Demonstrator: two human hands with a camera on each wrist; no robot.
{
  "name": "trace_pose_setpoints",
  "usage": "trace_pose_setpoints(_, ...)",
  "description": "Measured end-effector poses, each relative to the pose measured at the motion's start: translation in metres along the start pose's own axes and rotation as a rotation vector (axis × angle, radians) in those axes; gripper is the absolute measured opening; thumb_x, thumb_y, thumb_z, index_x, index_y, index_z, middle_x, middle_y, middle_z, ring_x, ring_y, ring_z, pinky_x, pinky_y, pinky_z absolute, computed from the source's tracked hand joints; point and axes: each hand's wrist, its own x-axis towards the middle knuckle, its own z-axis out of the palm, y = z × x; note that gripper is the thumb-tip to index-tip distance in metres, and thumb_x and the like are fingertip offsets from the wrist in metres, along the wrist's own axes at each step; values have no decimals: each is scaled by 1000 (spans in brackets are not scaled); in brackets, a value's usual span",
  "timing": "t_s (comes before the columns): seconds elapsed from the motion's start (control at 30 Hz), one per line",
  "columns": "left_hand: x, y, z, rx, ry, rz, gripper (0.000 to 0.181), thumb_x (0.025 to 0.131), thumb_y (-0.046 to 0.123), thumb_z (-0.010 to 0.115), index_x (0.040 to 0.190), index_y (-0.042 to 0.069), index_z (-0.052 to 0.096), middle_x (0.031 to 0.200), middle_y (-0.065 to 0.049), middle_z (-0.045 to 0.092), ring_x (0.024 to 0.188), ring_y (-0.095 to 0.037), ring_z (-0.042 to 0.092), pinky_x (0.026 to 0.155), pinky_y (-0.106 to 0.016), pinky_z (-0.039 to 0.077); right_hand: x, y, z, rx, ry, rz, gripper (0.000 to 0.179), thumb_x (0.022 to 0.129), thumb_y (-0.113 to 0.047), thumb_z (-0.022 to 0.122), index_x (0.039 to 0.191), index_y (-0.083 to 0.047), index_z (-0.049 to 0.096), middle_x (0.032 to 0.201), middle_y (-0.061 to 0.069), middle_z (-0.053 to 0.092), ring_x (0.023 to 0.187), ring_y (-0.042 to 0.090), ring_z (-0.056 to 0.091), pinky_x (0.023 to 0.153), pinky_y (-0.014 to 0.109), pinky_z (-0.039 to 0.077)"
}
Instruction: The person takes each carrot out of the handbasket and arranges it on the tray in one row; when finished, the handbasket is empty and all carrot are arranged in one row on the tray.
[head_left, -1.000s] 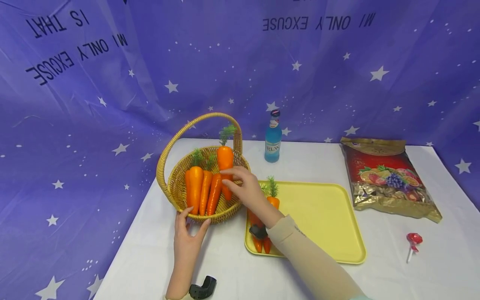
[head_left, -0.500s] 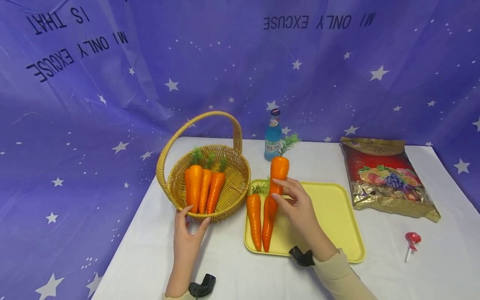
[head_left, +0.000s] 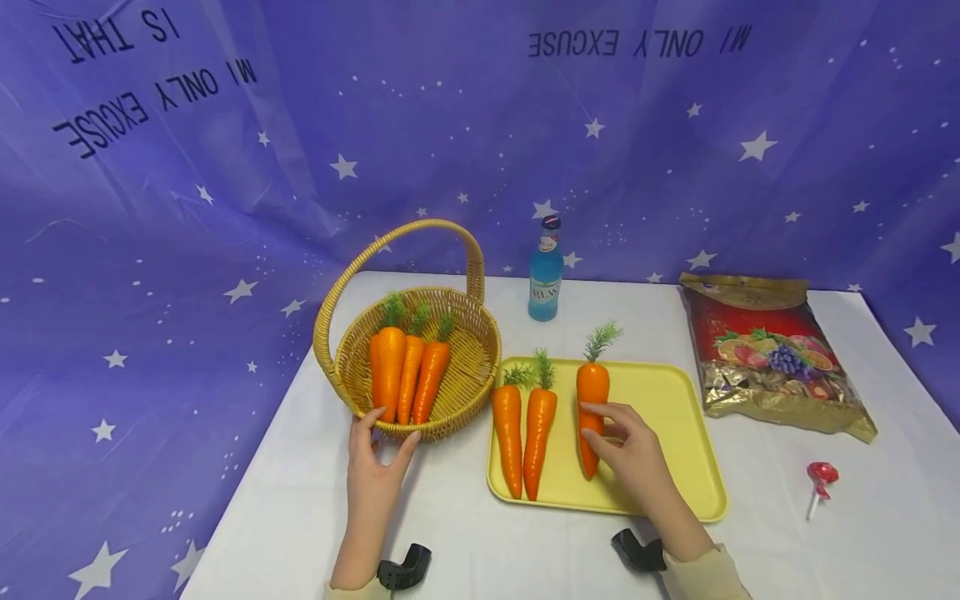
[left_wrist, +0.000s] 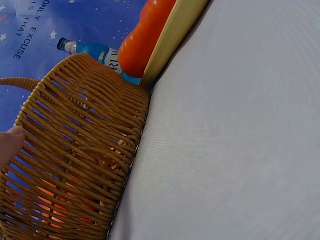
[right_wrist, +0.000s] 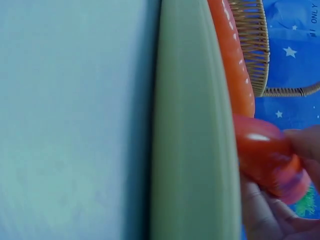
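A wicker basket point(head_left: 487, 392) with an arched handle stands at the left of the table, several carrots point(head_left: 431, 379) with green tops leaning inside. My left hand point(head_left: 377, 475) holds its near rim; in the left wrist view a thumb point(left_wrist: 10, 145) lies at the basket's edge. Over the yellow tray point(head_left: 675, 450), my right hand point(head_left: 633, 450) pinches a carrot point(head_left: 592, 385) between thumb and fingers, its leafy end pointing away. Whether that carrot touches the tray's surface is unclear. Two carrots lie side by side at the tray's left, a left one point(head_left: 507, 433) and a right one point(head_left: 539, 433).
Behind the tray stands a blue bottle point(head_left: 545, 283). A red and gold candy bag point(head_left: 780, 358) lies right of the tray, with a red lollipop point(head_left: 822, 475) nearer the front. A purple starred cloth point(head_left: 480, 125) hangs behind the white table.
My right hand has lifted a carrot out of the basket and carried it rightward, then down over the middle of the tray. My left hand stays at the basket rim.
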Motion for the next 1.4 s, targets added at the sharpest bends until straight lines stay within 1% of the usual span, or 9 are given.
trace_pose_setpoints(0.1,0,0,0,-10,1,4,65,83,32,78,135,14,44,154,-17,22,139,-33,25,108,-51,35,-1,-1,2,-69,-47,51,34,85,-8,74,118,-13,68,115,8,60,93,27,62,81,37,55)
trace_pose_setpoints(0.17,0,0,0,-8,0,2,65,83,33,78,134,14,43,154,-17,21,139,-33,26,108,-51,35,-1,-3,3,-94,-81,96,34,86,-11,74,119,-13,68,115,10,61,90,23,62,76,34,55)
trace_pose_setpoints(0.27,0,0,0,-3,-2,-1,65,83,34,77,134,15,43,155,-17,21,139,-34,26,108,-51,34,-1,-6,4,-99,-131,168,36,87,-17,74,122,-14,67,113,12,59,80,19,60,63,29,54)
trace_pose_setpoints(0.4,1,0,-1,2,-1,3,64,83,34,77,134,16,43,154,-17,21,138,-34,27,108,-51,34,-1,-11,7,-100,-177,198,38,87,-18,73,124,-15,66,107,11,58,72,16,60,53,29,54)
trace_pose_setpoints(0.67,1,0,-1,0,-4,-5,65,83,36,77,134,16,43,155,-17,20,139,-34,27,108,-51,35,-2,-18,16,-222,-215,145,35,86,-15,74,120,-18,69,99,4,58,71,13,56,58,26,51)
trace_pose_setpoints(0.87,0,0,-1,2,-1,-2,64,83,36,77,134,15,44,155,-18,20,141,-35,22,108,-52,34,0,-23,23,-310,-222,108,33,85,-18,75,118,-19,70,100,4,58,70,12,53,60,26,48)
trace_pose_setpoints(1.0,0,0,-1,-2,-3,3,64,83,35,77,134,15,44,155,-18,20,140,-35,24,108,-52,34,-1,-26,27,-385,-236,98,32,85,-20,75,117,-19,70,101,5,58,69,12,50,60,27,47)
trace_pose_setpoints(1.23,0,0,-1,-6,1,15,64,83,34,77,134,15,44,152,-17,24,137,-34,29,107,-52,35,-6,-34,29,-452,-260,78,26,84,-19,76,109,-18,73,102,6,59,67,11,50,59,27,47)
trace_pose_setpoints(1.4,0,-1,-1,-10,-2,10,64,83,34,77,134,15,43,152,-17,24,138,-34,28,108,-52,34,-8,-36,28,-487,-265,49,26,83,-19,76,109,-18,73,102,6,61,66,9,50,59,27,47)
